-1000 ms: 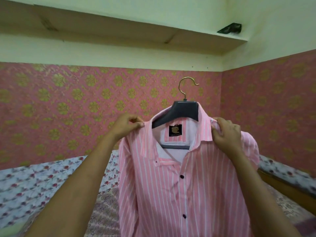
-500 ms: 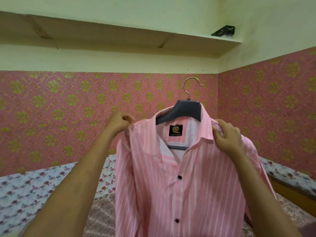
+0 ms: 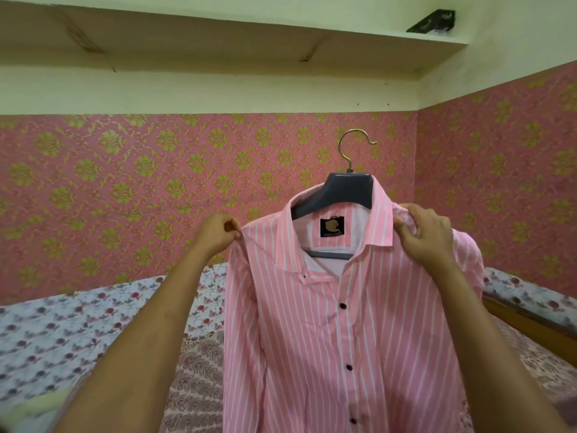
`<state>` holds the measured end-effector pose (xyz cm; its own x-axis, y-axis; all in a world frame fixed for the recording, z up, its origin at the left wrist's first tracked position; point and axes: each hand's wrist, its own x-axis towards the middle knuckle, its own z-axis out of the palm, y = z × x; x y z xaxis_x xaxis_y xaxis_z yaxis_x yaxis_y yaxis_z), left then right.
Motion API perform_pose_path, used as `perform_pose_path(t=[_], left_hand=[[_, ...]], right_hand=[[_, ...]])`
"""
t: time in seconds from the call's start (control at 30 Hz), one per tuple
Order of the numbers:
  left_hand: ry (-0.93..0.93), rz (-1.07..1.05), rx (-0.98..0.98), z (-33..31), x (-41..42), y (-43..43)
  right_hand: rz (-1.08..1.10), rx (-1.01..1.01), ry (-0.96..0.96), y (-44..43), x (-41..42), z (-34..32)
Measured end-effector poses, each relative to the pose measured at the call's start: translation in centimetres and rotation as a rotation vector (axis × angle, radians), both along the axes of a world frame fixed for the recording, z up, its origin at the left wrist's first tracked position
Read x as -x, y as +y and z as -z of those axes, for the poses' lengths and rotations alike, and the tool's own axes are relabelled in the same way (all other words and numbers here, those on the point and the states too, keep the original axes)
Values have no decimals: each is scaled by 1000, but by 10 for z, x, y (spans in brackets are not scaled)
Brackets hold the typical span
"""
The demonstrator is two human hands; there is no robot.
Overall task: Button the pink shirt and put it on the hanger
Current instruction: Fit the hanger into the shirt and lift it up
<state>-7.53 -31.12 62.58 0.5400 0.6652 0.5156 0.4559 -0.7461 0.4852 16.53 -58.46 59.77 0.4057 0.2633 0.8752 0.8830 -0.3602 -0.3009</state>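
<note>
The pink shirt (image 3: 327,339) with white stripes hangs in front of me on a dark grey hanger (image 3: 346,190) with a gold hook. Dark buttons run closed down its front; the collar stands open at the top. My left hand (image 3: 217,231) pinches the fabric at the shirt's left shoulder. My right hand (image 3: 424,235) grips the right shoulder beside the collar. Both hands hold the shirt up in the air. The hanger's arms are hidden inside the shirt.
A bed with a floral sheet (image 3: 78,332) lies below and behind the shirt. A wooden bed edge (image 3: 524,320) runs along the right. Pink patterned walls (image 3: 125,189) meet at a corner, with a shelf (image 3: 218,35) above.
My left hand slid outward from the collar to the shoulder seam, pulling the fabric flat. The shirt and hanger shifted slightly right in view.
</note>
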Motion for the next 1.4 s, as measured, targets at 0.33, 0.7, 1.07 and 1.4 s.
perform_pose_path(t=[0.33,0.7,1.07,1.4], left_hand=[[266,-506,-240,22,-4,8],[-121,580,403,-15,-19,-34],[-233,637,274,-31,-57,-75],[-207,616,274,-55,-47,-63]], right_hand=[[-11,114,-92,23,18,2],[47,119,-85,29,20,5],[-14,92,-32,29,25,12],[-165,-5,335,-14,-4,42]])
